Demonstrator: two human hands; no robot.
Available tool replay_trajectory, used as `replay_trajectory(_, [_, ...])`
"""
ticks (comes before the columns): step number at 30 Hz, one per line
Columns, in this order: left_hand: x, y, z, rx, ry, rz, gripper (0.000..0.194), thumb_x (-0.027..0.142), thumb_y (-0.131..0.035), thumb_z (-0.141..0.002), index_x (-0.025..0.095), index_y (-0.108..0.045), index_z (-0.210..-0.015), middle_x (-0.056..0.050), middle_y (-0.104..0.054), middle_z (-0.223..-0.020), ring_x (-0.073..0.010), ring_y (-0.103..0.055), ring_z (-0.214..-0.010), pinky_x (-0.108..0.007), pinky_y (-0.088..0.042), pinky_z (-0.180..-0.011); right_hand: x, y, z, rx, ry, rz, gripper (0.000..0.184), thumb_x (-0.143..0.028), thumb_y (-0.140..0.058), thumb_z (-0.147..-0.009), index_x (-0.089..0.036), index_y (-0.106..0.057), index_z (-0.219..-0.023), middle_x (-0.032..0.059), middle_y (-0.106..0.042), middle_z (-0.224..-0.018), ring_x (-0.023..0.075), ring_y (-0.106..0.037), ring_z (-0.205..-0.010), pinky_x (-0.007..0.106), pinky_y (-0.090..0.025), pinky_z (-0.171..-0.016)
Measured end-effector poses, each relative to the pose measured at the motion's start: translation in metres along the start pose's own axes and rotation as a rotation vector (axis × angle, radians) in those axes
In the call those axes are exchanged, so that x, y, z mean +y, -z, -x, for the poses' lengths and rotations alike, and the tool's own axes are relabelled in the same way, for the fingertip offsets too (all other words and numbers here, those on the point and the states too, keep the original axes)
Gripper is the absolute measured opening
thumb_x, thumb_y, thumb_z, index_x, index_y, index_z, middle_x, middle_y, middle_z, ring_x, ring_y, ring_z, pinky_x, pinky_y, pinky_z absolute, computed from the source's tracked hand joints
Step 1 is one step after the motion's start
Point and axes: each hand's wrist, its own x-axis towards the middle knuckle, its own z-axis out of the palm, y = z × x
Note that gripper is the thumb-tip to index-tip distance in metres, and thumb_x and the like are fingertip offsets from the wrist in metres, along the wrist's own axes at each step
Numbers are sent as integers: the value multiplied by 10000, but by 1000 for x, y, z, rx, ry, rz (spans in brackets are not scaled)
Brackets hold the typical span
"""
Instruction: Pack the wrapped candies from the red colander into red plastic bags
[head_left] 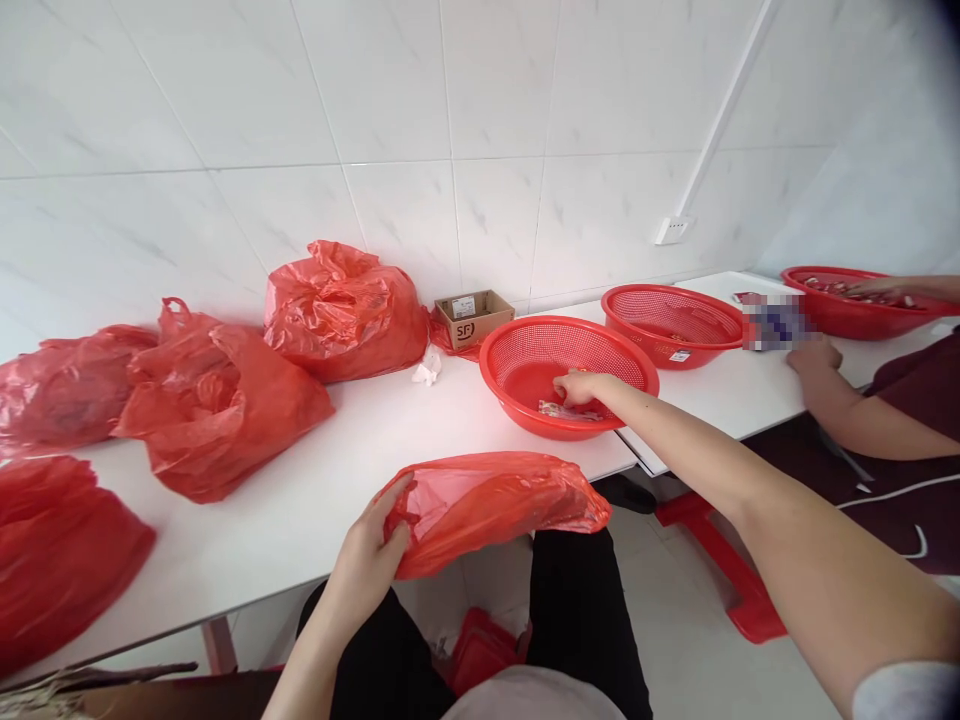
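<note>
My left hand [373, 545] is closed on the edge of a red plastic bag [487, 500], which hangs over my lap by the table's front edge with its mouth partly spread. Inside the nearest red colander basket [504, 405], my right hand [579, 387] reaches down with its fingers curled. A small printed packet [555, 411] lies under those fingers on the basket floor. Whether the fingers grip it or only touch it is hard to make out.
Several filled red bags [341, 310] stand along the left of the white table [375, 430]. A small cardboard box [475, 320] and a crumpled tissue [428, 366] lie behind. Beyond are a second red basket [671, 318] and a co-worker's hands at another basket [847, 318]. A red stool [727, 570] stands below.
</note>
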Motion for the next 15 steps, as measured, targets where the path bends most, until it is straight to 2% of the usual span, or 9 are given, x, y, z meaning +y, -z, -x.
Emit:
replay_trajectory(2, [2,-1,-1,36,-11,22,627,210,-480,-808,223,-479,-1434,-112,-561,-1400,-264,-639,-1125,-438,-433,-1025,-4,7,5,63,73,-89,202,-79,-722,-640,-166,-595,-770,104,-625,-971,245,-614,-853,331,-456,-714])
replay_trajectory(4, [4,-3,-3,86,-31,19,644,202,-505,-798,234,-473,-1440,-114,-564,-1398,-283,-608,-1172,-460,-419,-1039,-17,17,15,160,178,-200,195,-93,-627,-743,-185,-555,-899,90,-617,-1034,219,-603,-909,308,-469,-742])
replay_trajectory(6, [4,-7,-6,126,-49,11,681,182,-531,-773,241,-464,-1448,-116,-552,-1411,-298,-559,-1239,-470,-396,-1061,-39,21,33,268,299,-319,229,-126,-498,-849,-215,-479,-1059,79,-580,-1177,190,-585,-1017,282,-485,-788])
replay_trajectory(8, [4,-13,-11,135,-65,13,740,156,-550,-744,241,-432,-1469,-115,-506,-1456,-298,-497,-1309,-458,-365,-1091,-70,12,56,336,470,-469,290,-154,-420,-899,-255,-393,-1170,54,-526,-1290,161,-559,-1113,265,-498,-826])
replay_trajectory(9, [5,-17,-13,131,-67,18,769,148,-558,-733,240,-410,-1482,-115,-486,-1473,-295,-487,-1317,-448,-364,-1092,-87,2,69,355,639,-648,334,-146,-437,-886,-259,-382,-1195,57,-525,-1292,169,-563,-1123,279,-508,-824])
replay_trajectory(10, [5,-21,-16,123,-64,25,785,145,-564,-727,235,-397,-1488,-120,-488,-1468,-294,-504,-1298,-438,-382,-1077,-104,-12,80,299,799,-741,374,-135,-461,-871,-272,-386,-1211,50,-523,-1296,173,-564,-1137,293,-513,-838])
replay_trajectory(12, [6,-28,-19,110,-44,41,771,147,-577,-717,212,-421,-1470,-135,-560,-1381,-291,-587,-1177,-423,-453,-992,-133,-47,96,228,994,-703,398,-73,-477,-825,-268,-467,-1172,32,-554,-1236,161,-572,-1111,296,-498,-881])
replay_trajectory(14, [6,-31,-20,126,-18,68,766,148,-589,-708,203,-434,-1456,-135,-608,-1305,-279,-635,-1068,-407,-498,-911,-151,-82,100,198,1023,-569,432,-13,-457,-794,-259,-513,-1145,24,-594,-1154,145,-596,-1012,293,-492,-875])
replay_trajectory(15, [6,-31,-20,145,-11,79,783,147,-595,-703,207,-422,-1464,-133,-603,-1314,-277,-635,-1070,-403,-501,-907,-154,-96,97,208,967,-504,434,1,-452,-790,-249,-520,-1137,30,-599,-1152,147,-598,-1012,295,-490,-882])
